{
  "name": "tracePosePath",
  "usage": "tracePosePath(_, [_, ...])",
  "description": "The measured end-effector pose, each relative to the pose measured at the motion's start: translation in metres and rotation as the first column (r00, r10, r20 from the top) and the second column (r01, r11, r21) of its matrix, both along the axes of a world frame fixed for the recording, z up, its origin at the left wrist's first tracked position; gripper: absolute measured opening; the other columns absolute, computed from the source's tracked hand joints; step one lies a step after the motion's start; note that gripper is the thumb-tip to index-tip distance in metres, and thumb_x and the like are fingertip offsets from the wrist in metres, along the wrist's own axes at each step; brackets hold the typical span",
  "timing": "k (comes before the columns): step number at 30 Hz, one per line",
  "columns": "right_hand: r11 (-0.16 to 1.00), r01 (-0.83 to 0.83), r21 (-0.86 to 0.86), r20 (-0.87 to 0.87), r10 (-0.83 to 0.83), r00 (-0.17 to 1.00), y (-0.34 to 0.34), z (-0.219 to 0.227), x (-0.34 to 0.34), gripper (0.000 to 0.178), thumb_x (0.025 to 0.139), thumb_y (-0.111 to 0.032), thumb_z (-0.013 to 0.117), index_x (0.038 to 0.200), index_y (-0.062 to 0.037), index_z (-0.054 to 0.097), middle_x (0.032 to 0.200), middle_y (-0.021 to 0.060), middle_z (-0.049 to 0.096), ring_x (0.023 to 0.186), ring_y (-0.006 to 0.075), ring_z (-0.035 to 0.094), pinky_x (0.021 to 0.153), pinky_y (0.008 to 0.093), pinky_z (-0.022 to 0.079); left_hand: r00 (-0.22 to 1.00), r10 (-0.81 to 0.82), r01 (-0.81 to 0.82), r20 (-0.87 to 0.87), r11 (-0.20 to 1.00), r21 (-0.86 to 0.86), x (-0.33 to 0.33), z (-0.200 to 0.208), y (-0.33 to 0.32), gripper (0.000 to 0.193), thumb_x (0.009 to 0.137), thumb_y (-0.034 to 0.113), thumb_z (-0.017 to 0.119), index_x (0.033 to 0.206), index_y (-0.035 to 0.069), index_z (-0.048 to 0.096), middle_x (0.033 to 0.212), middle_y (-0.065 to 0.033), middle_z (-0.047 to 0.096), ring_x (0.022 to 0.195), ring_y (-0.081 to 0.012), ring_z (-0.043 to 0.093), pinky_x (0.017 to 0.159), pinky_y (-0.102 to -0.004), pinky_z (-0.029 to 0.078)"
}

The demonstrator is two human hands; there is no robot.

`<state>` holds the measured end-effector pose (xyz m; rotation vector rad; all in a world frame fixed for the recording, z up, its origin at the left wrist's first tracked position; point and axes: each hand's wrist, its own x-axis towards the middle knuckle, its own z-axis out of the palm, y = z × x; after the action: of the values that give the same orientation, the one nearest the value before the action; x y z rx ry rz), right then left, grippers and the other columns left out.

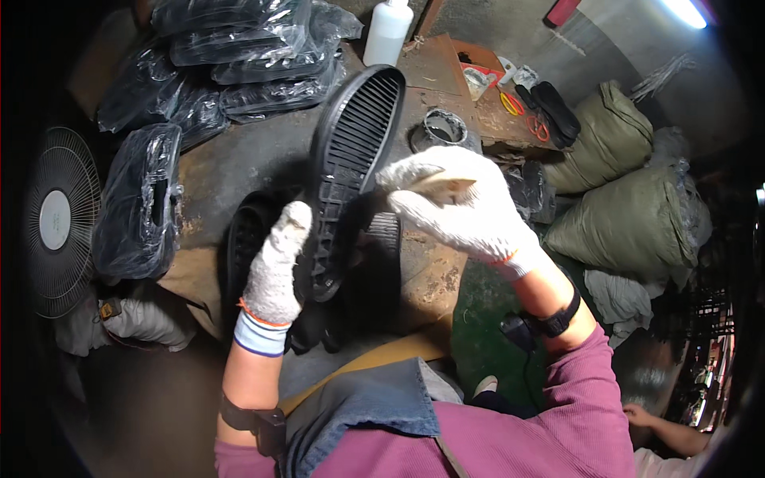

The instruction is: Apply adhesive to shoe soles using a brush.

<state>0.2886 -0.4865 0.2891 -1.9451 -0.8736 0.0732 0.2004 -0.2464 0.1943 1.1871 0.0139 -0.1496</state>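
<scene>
My left hand [276,263], in a white knit glove, grips a black ribbed shoe sole [356,127] by its left edge. The sole stands tilted with its hollow, ribbed inside facing me. Close against its right edge, my right hand [470,199], gloved too, closes round a pale wooden-handled tool, seemingly a brush [450,185]; its working end is partly hidden by fingers and shadow. Behind that hand stands a dark, smeared open can [443,129]. More black soles [384,239] lie beneath the held one on the table.
Plastic-wrapped black bundles [263,48] are piled at the back left, near a fan [56,219]. A white bottle [388,33], scissors [510,102] and dark soles [555,114] sit toward the back. Green sacks [629,219] stand right; another person's arm [669,430] shows lower right.
</scene>
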Motion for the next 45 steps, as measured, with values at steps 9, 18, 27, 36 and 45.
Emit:
tracePosePath(9, [0.999,0.033,0.026,-0.188,-0.028,0.982,-0.013,-0.001,0.021,0.019,0.093,-0.011,0.077,0.11,-0.0022,0.077,0.101,0.0048,0.079,0.089,0.0099,0.072,0.085,0.0274,0.058,0.98,-0.148,0.053,-0.131,0.836,-0.547,0.006,-0.019,-0.006,0.061,0.112,0.046,0.044,0.149,-0.002,0.051,0.13,-0.0246,0.068,0.111,-0.0355,0.072,0.094,-0.0498,0.062])
tracePosePath(18, [0.934,0.337,-0.12,0.779,-0.122,0.615,-0.029,-0.02,0.063,0.015,0.088,-0.023,0.076,0.101,-0.0182,0.081,0.092,0.0055,0.078,0.084,0.0279,0.075,0.076,0.0356,0.06,0.97,-0.175,0.054,-0.168,0.831,-0.554,-0.008,-0.022,-0.021,0.07,0.111,0.051,0.044,0.15,-0.007,0.047,0.132,-0.0319,0.065,0.115,-0.0421,0.07,0.098,-0.0558,0.06])
tracePosePath(27, [0.958,0.275,-0.076,0.789,-0.111,0.605,-0.028,-0.046,0.047,0.019,0.084,-0.018,0.077,0.103,-0.0148,0.081,0.085,0.01,0.076,0.076,0.0293,0.074,0.07,0.0379,0.059,0.962,-0.184,0.028,-0.203,0.801,-0.597,-0.032,-0.039,-0.029,0.07,0.108,0.052,0.05,0.151,-0.003,0.047,0.138,-0.0287,0.062,0.116,-0.0446,0.069,0.095,-0.0606,0.06])
tracePosePath(36, [0.912,0.321,-0.254,0.804,0.014,0.594,-0.039,-0.046,0.045,0.019,0.082,-0.018,0.077,0.1,-0.0154,0.077,0.075,0.0059,0.071,0.065,0.0283,0.069,0.062,0.0401,0.055,0.959,-0.204,0.03,-0.195,0.762,-0.647,-0.03,-0.03,-0.04,0.045,0.109,0.042,0.049,0.134,0.005,0.056,0.128,-0.0276,0.067,0.105,-0.0399,0.074,0.089,-0.0522,0.064])
tracePosePath(45, [0.923,0.268,-0.276,0.775,0.049,0.631,-0.037,-0.058,0.048,0.022,0.083,-0.021,0.078,0.104,-0.0171,0.077,0.082,0.0049,0.072,0.069,0.0286,0.066,0.063,0.0409,0.052,0.929,-0.312,0.087,-0.197,0.705,-0.704,-0.038,-0.026,-0.038,0.074,0.107,0.054,0.046,0.152,-0.005,0.045,0.13,-0.0293,0.067,0.111,-0.0415,0.071,0.097,-0.0555,0.06])
